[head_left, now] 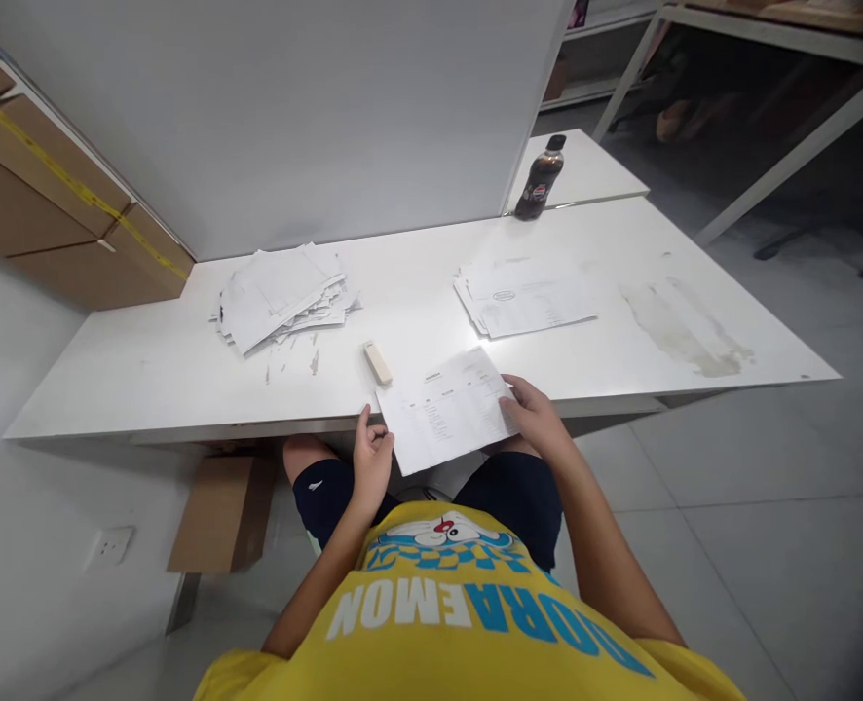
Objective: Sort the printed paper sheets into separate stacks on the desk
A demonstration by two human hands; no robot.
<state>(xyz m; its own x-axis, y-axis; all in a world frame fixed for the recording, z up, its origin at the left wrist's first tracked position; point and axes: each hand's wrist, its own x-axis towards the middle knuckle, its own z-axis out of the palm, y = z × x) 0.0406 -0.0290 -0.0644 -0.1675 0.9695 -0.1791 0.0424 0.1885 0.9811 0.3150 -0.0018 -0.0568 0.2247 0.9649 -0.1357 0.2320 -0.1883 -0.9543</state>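
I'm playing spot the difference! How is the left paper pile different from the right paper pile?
The left pile looks messy, with corners poking out many ways; the right pile is neater. The left pile looks thicker, the right pile thinner. Both are white papers on the white table.

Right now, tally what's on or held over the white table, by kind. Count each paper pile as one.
Paper piles: 2
Held sheet: 1
Bottle: 1
Small beige block: 1
Total: 5

Past the left hand (373, 456), the white tabletop (409, 292) has messy papers (278, 292) and a block (377, 362); past the right hand (538, 417), neater papers (530, 295) and a bottle (540, 183).
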